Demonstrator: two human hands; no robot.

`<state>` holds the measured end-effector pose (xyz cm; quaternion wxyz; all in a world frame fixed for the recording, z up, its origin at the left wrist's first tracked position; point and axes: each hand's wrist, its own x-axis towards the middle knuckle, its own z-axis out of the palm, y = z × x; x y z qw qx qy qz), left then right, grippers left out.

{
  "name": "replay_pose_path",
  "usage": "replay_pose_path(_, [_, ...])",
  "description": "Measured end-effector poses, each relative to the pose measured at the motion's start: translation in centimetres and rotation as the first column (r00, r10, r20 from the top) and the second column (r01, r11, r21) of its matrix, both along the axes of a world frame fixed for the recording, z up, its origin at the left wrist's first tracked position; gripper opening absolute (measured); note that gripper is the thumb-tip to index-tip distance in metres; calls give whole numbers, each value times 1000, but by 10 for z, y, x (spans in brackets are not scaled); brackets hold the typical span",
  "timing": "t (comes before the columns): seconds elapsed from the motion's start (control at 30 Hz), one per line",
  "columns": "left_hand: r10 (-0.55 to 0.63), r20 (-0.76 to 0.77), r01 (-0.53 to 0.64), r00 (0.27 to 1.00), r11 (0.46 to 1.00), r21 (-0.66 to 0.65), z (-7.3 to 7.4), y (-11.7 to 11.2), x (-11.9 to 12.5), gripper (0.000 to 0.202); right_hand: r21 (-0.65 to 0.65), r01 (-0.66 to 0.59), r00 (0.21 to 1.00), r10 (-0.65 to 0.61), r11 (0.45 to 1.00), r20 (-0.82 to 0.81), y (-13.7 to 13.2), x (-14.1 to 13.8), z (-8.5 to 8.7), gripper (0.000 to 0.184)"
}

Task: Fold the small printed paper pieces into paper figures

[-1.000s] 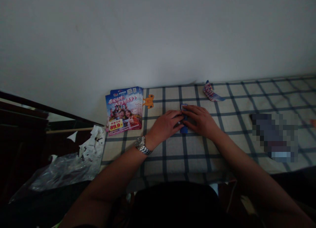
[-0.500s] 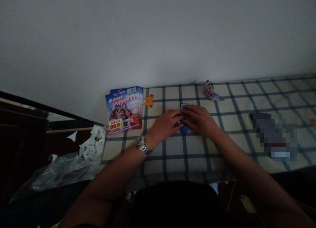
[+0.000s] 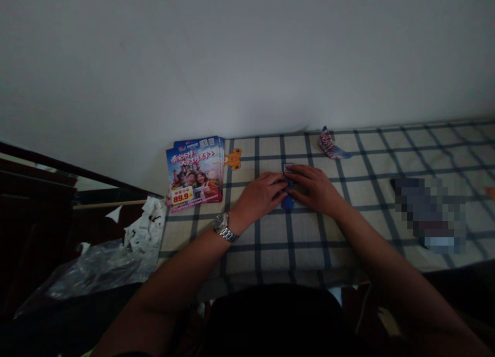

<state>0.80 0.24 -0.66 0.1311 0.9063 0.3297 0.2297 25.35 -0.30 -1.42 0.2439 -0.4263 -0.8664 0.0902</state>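
Observation:
My left hand and my right hand lie on the checked cloth, fingertips meeting on a small piece of blue folded paper. The fingers hide most of that piece, and only its top corner and lower end show. A silver wristwatch circles my left wrist. To the left of that hand stands a stack of glossy travel flyers marked 89.9, with an orange paper cutout beside it.
A crumpled printed paper strip lies at the cloth's far edge against the white wall. A pixelated object rests on the right. Torn white paper and a clear plastic bag hang past the left edge.

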Motion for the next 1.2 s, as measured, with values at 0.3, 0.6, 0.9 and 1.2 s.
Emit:
replay_pose_path(0.3, [-17, -38, 19, 999, 999, 41, 2, 1, 1, 30, -9, 8, 1000, -8, 1000, -13, 0, -1, -1, 46])
replay_pose_path(0.6, [-15, -37, 17, 999, 998, 53, 2, 1, 1, 28, -57, 11, 984, -21, 998, -180, -1, 3, 9, 21])
replay_pose_path(0.9, [-12, -53, 16, 999, 998, 60, 1, 1, 1, 30, -26, -12, 985, 7, 1000, -170, -1, 7, 7, 20])
replay_pose_path(1.2, [-12, -61, 16, 998, 998, 64, 2, 1, 0, 29, -13, -63, 987, 61, 998, -146, 1, 11, 5, 19])
